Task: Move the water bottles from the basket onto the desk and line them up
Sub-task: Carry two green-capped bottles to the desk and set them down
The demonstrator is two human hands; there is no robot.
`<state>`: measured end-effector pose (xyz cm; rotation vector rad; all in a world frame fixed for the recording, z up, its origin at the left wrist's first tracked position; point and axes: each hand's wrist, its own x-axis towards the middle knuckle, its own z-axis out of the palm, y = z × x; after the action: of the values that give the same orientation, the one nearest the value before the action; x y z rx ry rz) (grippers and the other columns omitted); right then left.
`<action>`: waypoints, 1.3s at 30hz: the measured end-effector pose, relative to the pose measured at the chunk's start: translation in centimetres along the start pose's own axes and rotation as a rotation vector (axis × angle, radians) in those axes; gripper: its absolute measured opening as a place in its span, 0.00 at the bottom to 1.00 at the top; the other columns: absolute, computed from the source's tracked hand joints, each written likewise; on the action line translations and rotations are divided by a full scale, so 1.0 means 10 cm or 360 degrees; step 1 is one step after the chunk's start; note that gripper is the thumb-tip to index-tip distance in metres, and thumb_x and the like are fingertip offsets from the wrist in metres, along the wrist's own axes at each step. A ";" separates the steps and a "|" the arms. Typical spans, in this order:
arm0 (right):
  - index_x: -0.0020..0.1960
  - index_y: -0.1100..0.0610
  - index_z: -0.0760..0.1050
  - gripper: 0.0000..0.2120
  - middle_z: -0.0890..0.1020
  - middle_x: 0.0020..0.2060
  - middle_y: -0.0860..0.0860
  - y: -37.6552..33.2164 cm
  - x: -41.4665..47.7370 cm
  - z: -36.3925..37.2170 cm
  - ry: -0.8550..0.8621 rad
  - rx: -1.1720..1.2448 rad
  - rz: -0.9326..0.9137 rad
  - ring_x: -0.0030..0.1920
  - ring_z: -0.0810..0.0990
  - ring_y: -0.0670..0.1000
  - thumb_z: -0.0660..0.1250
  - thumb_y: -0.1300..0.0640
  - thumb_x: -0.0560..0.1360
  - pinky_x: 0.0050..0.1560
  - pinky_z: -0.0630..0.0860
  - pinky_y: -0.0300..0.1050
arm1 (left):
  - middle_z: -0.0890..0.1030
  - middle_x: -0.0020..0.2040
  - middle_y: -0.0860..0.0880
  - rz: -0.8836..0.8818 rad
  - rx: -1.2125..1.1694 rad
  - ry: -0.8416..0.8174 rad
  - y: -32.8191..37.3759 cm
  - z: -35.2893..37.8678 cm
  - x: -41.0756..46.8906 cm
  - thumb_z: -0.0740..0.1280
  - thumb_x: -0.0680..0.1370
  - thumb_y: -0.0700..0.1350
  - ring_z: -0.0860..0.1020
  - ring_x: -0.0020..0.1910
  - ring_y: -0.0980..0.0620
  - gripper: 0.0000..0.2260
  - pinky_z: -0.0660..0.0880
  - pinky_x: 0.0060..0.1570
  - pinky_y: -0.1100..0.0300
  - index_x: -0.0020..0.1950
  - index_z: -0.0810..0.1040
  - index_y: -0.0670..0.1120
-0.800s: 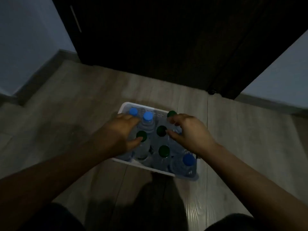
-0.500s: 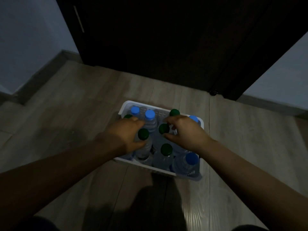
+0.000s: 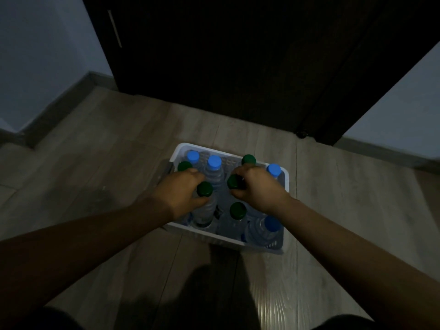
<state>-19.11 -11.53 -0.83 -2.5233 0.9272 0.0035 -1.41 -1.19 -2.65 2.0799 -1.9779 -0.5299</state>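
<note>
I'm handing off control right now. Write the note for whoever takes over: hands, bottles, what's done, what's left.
Left hand: grips the neck of a green-capped bottle in the basket.
Right hand: grips a second green-capped bottle beside it.
Things: the basket stands on the floor in front of a dark door. Seven more caps show in it, four blue and three green. The desk is not in view.
Done: no bottle is seen outside the basket.
Left: lift these two out, carry them to the desk, fetch the rest, line them all up.
</note>
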 end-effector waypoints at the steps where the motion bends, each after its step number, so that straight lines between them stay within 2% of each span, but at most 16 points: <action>1: 0.50 0.60 0.76 0.08 0.79 0.48 0.56 -0.01 -0.02 -0.01 0.0001 0.0026 0.0000 0.47 0.79 0.54 0.70 0.58 0.73 0.48 0.76 0.49 | 0.77 0.52 0.48 0.0010 -0.0018 0.0019 0.00 -0.01 -0.01 0.69 0.74 0.51 0.76 0.50 0.51 0.12 0.70 0.45 0.61 0.52 0.76 0.45; 3: 0.49 0.61 0.76 0.08 0.78 0.47 0.56 -0.03 -0.05 -0.05 0.0041 0.0081 0.0014 0.47 0.78 0.54 0.70 0.59 0.72 0.47 0.76 0.48 | 0.76 0.47 0.50 0.0018 -0.0116 0.0093 0.01 -0.06 -0.02 0.70 0.73 0.49 0.75 0.47 0.52 0.10 0.67 0.41 0.63 0.48 0.76 0.44; 6: 0.52 0.61 0.78 0.11 0.76 0.47 0.53 -0.05 -0.10 -0.19 0.0223 0.0136 0.0044 0.46 0.76 0.51 0.71 0.58 0.71 0.45 0.71 0.40 | 0.74 0.41 0.52 0.0056 -0.0317 0.0235 0.04 -0.17 -0.02 0.72 0.71 0.46 0.76 0.42 0.51 0.08 0.67 0.38 0.63 0.42 0.76 0.44; 9: 0.55 0.59 0.78 0.13 0.77 0.48 0.53 -0.09 -0.15 -0.37 0.0344 0.0233 0.0050 0.47 0.76 0.49 0.72 0.57 0.71 0.46 0.74 0.40 | 0.73 0.40 0.53 0.0129 -0.0370 0.0340 0.04 -0.27 -0.04 0.74 0.70 0.47 0.74 0.40 0.53 0.09 0.69 0.39 0.62 0.40 0.74 0.50; 12: 0.54 0.56 0.78 0.12 0.77 0.48 0.51 -0.16 -0.21 -0.50 0.0426 0.0323 0.0045 0.45 0.76 0.45 0.73 0.56 0.71 0.42 0.72 0.32 | 0.74 0.41 0.52 0.0113 -0.0383 0.0409 0.01 -0.32 -0.07 0.74 0.70 0.48 0.74 0.39 0.53 0.09 0.71 0.39 0.58 0.42 0.76 0.47; 16: 0.50 0.55 0.78 0.10 0.78 0.46 0.49 -0.26 -0.27 -0.66 0.0553 0.0415 0.0032 0.42 0.76 0.43 0.73 0.56 0.70 0.40 0.74 0.32 | 0.70 0.39 0.57 0.0104 -0.0510 0.0492 0.06 -0.46 -0.06 0.73 0.71 0.46 0.71 0.36 0.60 0.09 0.66 0.36 0.70 0.41 0.73 0.50; 19: 0.52 0.56 0.78 0.11 0.78 0.45 0.49 -0.30 -0.33 -0.79 0.0669 0.0507 -0.0034 0.42 0.76 0.43 0.72 0.56 0.71 0.42 0.75 0.34 | 0.72 0.41 0.55 0.0105 -0.0682 0.0527 0.13 -0.56 -0.05 0.72 0.73 0.45 0.73 0.39 0.60 0.07 0.68 0.40 0.72 0.42 0.74 0.49; 22: 0.55 0.55 0.77 0.11 0.76 0.46 0.48 -0.35 -0.37 -0.91 0.0823 0.0532 -0.0172 0.46 0.75 0.42 0.69 0.53 0.75 0.46 0.72 0.31 | 0.75 0.44 0.54 0.0058 -0.1075 0.0592 0.23 -0.70 -0.03 0.71 0.73 0.44 0.77 0.45 0.57 0.04 0.72 0.47 0.67 0.45 0.77 0.50; 25: 0.56 0.56 0.74 0.12 0.75 0.47 0.49 -0.42 -0.36 -0.99 0.0991 0.0582 -0.0213 0.48 0.74 0.40 0.65 0.49 0.77 0.48 0.69 0.28 | 0.79 0.44 0.53 0.0023 -0.1446 0.0718 0.32 -0.85 -0.01 0.73 0.72 0.49 0.79 0.45 0.58 0.06 0.76 0.46 0.64 0.45 0.78 0.56; 29: 0.59 0.60 0.70 0.14 0.79 0.54 0.47 -0.52 -0.30 -1.13 0.1079 0.1003 -0.0249 0.53 0.79 0.43 0.61 0.52 0.78 0.51 0.76 0.38 | 0.82 0.43 0.53 0.0068 -0.1708 0.0845 0.47 -1.00 0.01 0.66 0.73 0.52 0.80 0.44 0.55 0.05 0.78 0.45 0.61 0.48 0.78 0.57; 32: 0.57 0.63 0.69 0.17 0.82 0.51 0.50 -0.57 -0.24 -1.28 0.1141 0.1107 -0.0346 0.53 0.81 0.46 0.61 0.50 0.78 0.51 0.79 0.48 | 0.81 0.46 0.48 0.0063 -0.1794 0.0967 0.62 -1.12 0.08 0.62 0.76 0.52 0.80 0.47 0.50 0.10 0.78 0.48 0.55 0.52 0.77 0.50; 35: 0.55 0.60 0.69 0.15 0.82 0.47 0.51 -0.62 -0.18 -1.42 0.1324 0.1121 -0.0378 0.49 0.82 0.48 0.60 0.49 0.77 0.47 0.79 0.51 | 0.81 0.43 0.51 0.0210 -0.1799 0.1148 0.77 -1.30 0.18 0.58 0.79 0.49 0.80 0.42 0.57 0.14 0.77 0.42 0.66 0.53 0.75 0.40; 36: 0.54 0.59 0.69 0.13 0.82 0.46 0.50 -0.63 -0.15 -1.45 0.1399 0.1116 -0.0389 0.47 0.82 0.48 0.59 0.49 0.77 0.45 0.79 0.50 | 0.80 0.42 0.50 0.0265 -0.1791 0.1178 0.82 -1.35 0.22 0.57 0.80 0.48 0.80 0.40 0.59 0.15 0.76 0.39 0.68 0.53 0.74 0.37; 39: 0.53 0.57 0.70 0.10 0.80 0.42 0.43 -0.66 -0.08 -1.56 0.1610 0.1061 -0.0427 0.42 0.80 0.43 0.58 0.51 0.79 0.41 0.75 0.37 | 0.80 0.42 0.50 0.0363 -0.1764 0.1173 0.95 -1.51 0.33 0.55 0.80 0.47 0.80 0.40 0.61 0.16 0.75 0.38 0.70 0.52 0.74 0.35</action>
<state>-17.95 -13.01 16.04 -1.8942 0.7013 -1.4943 -3.85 -6.37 14.49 1.0836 -1.0473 -0.5189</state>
